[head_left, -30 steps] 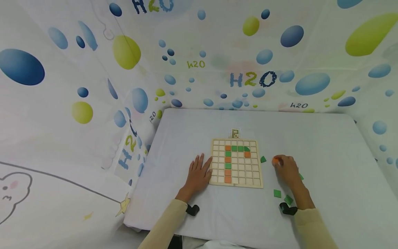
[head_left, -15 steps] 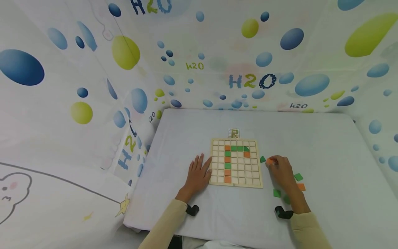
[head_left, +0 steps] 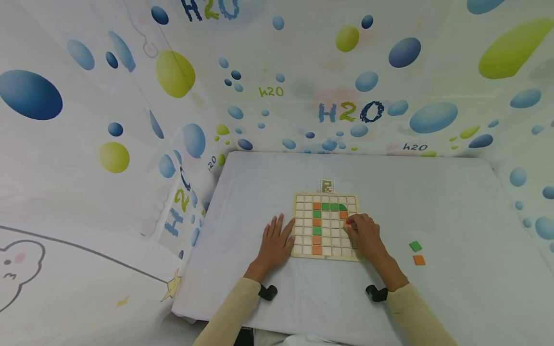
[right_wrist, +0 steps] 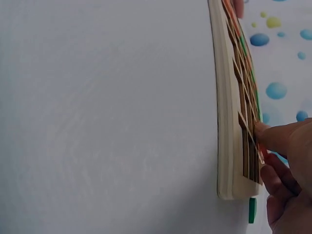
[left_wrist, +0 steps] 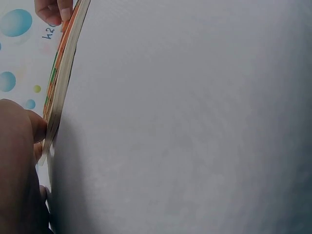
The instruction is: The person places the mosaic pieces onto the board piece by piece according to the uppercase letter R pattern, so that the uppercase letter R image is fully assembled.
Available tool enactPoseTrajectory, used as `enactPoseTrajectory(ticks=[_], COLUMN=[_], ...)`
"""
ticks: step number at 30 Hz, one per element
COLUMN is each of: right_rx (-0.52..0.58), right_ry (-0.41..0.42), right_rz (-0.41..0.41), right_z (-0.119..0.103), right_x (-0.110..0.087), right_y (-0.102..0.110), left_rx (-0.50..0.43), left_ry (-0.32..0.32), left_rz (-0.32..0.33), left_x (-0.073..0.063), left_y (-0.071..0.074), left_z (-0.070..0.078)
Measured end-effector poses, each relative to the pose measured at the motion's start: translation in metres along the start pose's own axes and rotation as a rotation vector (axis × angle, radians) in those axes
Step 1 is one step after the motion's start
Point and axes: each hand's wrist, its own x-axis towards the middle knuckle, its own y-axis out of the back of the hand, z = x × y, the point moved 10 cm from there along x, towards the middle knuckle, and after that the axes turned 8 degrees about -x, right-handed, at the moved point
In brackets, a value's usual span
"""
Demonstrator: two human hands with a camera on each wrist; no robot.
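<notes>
A square wooden grid board (head_left: 333, 241) lies on the white-covered table, with orange and green tiles (head_left: 317, 230) set in a column and along an upper row. My right hand (head_left: 367, 238) is over the board's right side and pinches an orange tile (head_left: 346, 225) just below a placed orange tile (head_left: 344, 215). In the left wrist view the pinched tile (left_wrist: 65, 26) shows at the fingertips. My left hand (head_left: 275, 242) rests with fingers spread, thumb and index against the board's left edge. A green piece (right_wrist: 252, 210) appears beyond the board's end in the right wrist view.
A small pattern card (head_left: 326, 186) with a letter-like figure lies behind the board. To the right are a loose green tile (head_left: 415, 246) and an orange tile (head_left: 419, 260). A patterned curtain (head_left: 303, 96) rises behind the table (head_left: 454, 211).
My right hand has carried the orange tile leftward from the table onto the board's right side. Loose green pieces near the forearm are now hidden by it. The left hand has stayed put.
</notes>
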Motion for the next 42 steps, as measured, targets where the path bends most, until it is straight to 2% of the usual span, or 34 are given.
enactPoseTrajectory(ticks=[12, 21, 27, 31, 35, 38, 42], right_rx=[-0.041, 0.01, 0.029, 0.028, -0.021, -0.016, 0.017], right_ry=[0.034, 0.051, 0.047, 0.051, 0.049, -0.036, -0.253], right_rz=[-0.006, 0.035, 0.026, 0.055, 0.097, 0.112, 0.152], right_z=[-0.013, -0.02, -0.022, -0.025, -0.025, -0.011, 0.028], right_x=[-0.001, -0.008, -0.007, -0.009, -0.018, -0.033, -0.062], right_y=[-0.002, 0.002, -0.004, -0.001, 0.004, 0.01, 0.023], left_rx=[-0.008, -0.025, -0.011, 0.003, 0.003, 0.01, -0.001], left_ry=[-0.02, -0.053, -0.044, -0.037, -0.039, -0.044, -0.056], left_rz=[0.003, 0.022, 0.007, -0.006, -0.012, -0.019, -0.008], left_x=[-0.005, -0.008, -0.009, -0.009, -0.01, -0.012, -0.015], left_y=[0.005, 0.008, 0.008, 0.009, 0.007, 0.006, 0.008], left_z=[0.0, -0.001, -0.006, -0.008, -0.011, -0.012, -0.013])
